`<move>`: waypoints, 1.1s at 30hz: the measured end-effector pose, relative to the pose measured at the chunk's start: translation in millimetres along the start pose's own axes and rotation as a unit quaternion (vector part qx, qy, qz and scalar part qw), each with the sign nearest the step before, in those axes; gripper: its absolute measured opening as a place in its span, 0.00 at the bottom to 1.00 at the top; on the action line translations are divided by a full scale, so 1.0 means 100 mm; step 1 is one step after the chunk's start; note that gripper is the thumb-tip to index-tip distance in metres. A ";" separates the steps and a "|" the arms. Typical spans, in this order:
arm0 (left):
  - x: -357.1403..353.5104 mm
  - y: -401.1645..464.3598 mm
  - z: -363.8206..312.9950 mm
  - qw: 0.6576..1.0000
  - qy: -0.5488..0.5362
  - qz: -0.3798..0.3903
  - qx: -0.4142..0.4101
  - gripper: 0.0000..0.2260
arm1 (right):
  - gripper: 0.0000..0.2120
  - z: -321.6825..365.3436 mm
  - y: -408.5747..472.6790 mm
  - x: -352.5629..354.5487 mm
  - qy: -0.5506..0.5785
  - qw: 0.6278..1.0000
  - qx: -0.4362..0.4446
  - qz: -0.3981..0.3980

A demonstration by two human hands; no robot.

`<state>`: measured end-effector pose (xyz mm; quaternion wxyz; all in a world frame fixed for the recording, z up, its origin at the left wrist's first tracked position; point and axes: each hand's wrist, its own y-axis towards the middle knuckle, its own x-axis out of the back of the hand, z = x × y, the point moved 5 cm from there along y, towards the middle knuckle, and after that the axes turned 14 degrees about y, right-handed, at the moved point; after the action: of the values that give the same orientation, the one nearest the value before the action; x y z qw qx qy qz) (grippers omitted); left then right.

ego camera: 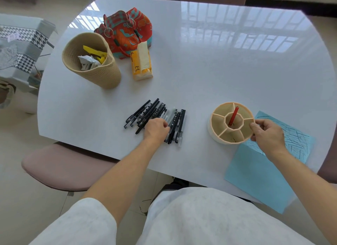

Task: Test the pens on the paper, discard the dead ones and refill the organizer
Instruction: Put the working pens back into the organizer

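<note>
Left of the organizer (231,123), the pens (156,115) are heaped on the surface (200,62) and gripped by curled left hand (156,129) fingers; its rim is pinched by the right hand (267,135), blue paper (259,175) alongside.

No readable text. Tissue pack (141,66), just beside the woven basket (91,62), has dark marks on its yellow wrapper, too small to make out. Pens (156,115) carry white print, illegible. Blue paper (259,175): only scribbles.
</note>
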<state>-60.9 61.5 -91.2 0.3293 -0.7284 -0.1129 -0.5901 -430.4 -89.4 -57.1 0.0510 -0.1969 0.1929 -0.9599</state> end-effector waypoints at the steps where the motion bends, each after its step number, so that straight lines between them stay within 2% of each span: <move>1: 0.00 0.01 -0.04 1.000 0.023 -0.004 -0.003 0.07 | 0.01 0.00 0.00 0.00 -0.004 1.000 0.000 0.000; 6: 0.08 0.03 -0.20 0.993 0.110 0.025 -0.014 0.09 | 0.01 -0.03 0.00 -0.01 -0.008 1.000 -0.011 -0.001; 9: 0.10 0.10 -0.20 0.996 0.073 0.044 0.005 0.07 | 0.01 -0.05 0.01 -0.01 0.002 1.000 -0.021 0.002; 12: 0.18 0.09 -0.22 0.999 -0.025 0.028 0.021 0.05 | 0.03 -0.06 0.01 -0.01 0.007 0.999 -0.030 0.011; 14: 0.27 0.02 -0.31 0.989 -0.149 0.018 0.014 0.04 | 0.04 -0.05 0.00 0.00 0.003 0.999 -0.031 0.017; 16: 0.36 -0.09 -0.46 0.949 -0.313 0.036 0.007 0.04 | 0.05 -0.04 -0.01 0.00 0.003 0.999 -0.033 0.022; 18: 0.46 -0.18 -0.66 0.905 -0.422 0.057 -0.013 0.04 | 0.04 -0.03 -0.02 0.00 0.003 0.999 -0.036 0.025; 20: 0.57 -0.24 -0.87 0.875 -0.478 0.064 -0.036 0.05 | 0.04 -0.04 -0.02 0.01 0.002 0.999 -0.040 0.028; 22: 0.63 -0.27 -1.08 0.866 -0.493 0.065 -0.052 0.04 | 0.04 -0.05 -0.02 0.01 0.001 0.999 -0.042 0.034; 24: 0.63 -0.28 -1.26 0.870 -0.483 0.072 -0.070 0.03 | 0.04 -0.04 -0.03 0.01 -0.002 0.998 -0.040 0.039; 26: 0.57 -0.28 -1.42 0.888 -0.445 0.074 -0.084 0.02 | 0.04 -0.05 -0.02 0.02 -0.005 0.998 -0.037 0.041; 30: 0.49 -0.29 -1.59 0.964 -0.249 0.018 -0.090 0.06 | 0.03 -0.06 0.00 0.02 0.003 0.998 -0.037 0.047; 33: 0.42 -0.29 -1.63 0.972 -0.222 0.015 -0.078 0.08 | 0.04 -0.02 0.03 0.03 -0.001 0.999 -0.026 0.046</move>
<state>-193.3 -25.8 -27.7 0.2470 -0.8663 -0.1252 -0.4158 -434.2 -92.5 -58.5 0.0903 -0.1903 0.2270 -0.9508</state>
